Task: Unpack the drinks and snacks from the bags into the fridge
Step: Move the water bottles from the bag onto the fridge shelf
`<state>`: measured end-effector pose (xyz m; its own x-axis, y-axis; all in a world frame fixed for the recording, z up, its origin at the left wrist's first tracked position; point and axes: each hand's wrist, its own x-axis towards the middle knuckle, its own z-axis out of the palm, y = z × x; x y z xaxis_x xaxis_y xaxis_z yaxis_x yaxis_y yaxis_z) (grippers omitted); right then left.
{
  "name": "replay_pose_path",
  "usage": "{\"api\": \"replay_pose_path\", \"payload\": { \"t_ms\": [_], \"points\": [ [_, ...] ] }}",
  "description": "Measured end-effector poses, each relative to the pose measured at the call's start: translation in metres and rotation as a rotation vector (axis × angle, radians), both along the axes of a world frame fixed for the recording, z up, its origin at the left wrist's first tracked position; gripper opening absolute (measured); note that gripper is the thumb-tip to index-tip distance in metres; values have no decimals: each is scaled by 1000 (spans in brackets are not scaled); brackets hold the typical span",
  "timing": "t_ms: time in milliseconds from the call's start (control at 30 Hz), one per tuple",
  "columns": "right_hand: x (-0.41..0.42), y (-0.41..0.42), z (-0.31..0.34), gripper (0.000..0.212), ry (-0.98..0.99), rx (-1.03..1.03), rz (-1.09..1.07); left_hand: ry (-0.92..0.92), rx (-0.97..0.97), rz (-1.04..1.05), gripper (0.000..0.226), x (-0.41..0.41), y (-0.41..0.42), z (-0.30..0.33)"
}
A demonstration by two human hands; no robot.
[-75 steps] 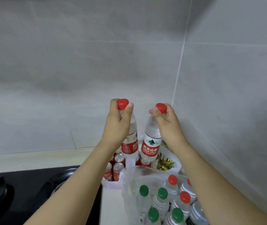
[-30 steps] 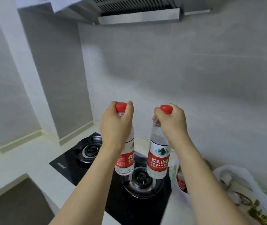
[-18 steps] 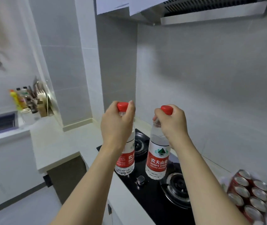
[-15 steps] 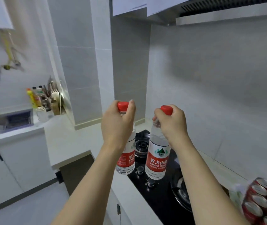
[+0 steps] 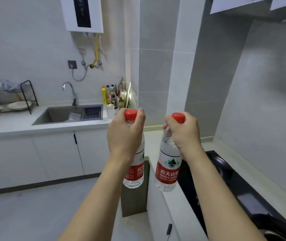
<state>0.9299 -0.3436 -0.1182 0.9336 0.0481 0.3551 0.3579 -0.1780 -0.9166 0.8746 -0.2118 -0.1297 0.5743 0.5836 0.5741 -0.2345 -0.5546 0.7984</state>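
I hold two clear water bottles with red caps and red-and-white labels, both upright and hanging by their necks in front of me. My left hand (image 5: 124, 134) grips the neck of the left bottle (image 5: 135, 173). My right hand (image 5: 184, 134) grips the neck of the right bottle (image 5: 167, 169). The two bottles hang side by side without touching, over the corner of the counter. No bags and no fridge are in view.
A black gas hob (image 5: 234, 190) lies in the counter at the right. A sink (image 5: 64, 114) with a tap, a dish rack (image 5: 10, 96) and several condiment bottles (image 5: 111, 95) line the far counter. Grey floor (image 5: 34, 214) spreads at the lower left.
My view has swung left from the bags and cans on the counter, past the hob, to the sink side of the kitchen. Both hands keep their grip on the bottles throughout.
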Motion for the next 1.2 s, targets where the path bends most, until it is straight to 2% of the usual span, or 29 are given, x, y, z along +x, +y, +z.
{"api": "replay_pose_path", "payload": {
  "t_ms": [267, 600, 967, 1200],
  "points": [
    [-9, 81, -1, 6, 5, 20, 288, -14, -4, 281, 34, -46, 60, 4],
    [-55, 175, 0, 9, -20, 32, 653, -4, 5, 663, 39, -129, 118, 7],
    [-158, 256, 2, 4, 19, 11, 1125, -3, -10, 1105, 38, -249, 142, 5],
    [-247, 287, 7, 5, 27, 21, 1332, -17, 13, 1330, 40, -341, 139, 4]
  ]
}}
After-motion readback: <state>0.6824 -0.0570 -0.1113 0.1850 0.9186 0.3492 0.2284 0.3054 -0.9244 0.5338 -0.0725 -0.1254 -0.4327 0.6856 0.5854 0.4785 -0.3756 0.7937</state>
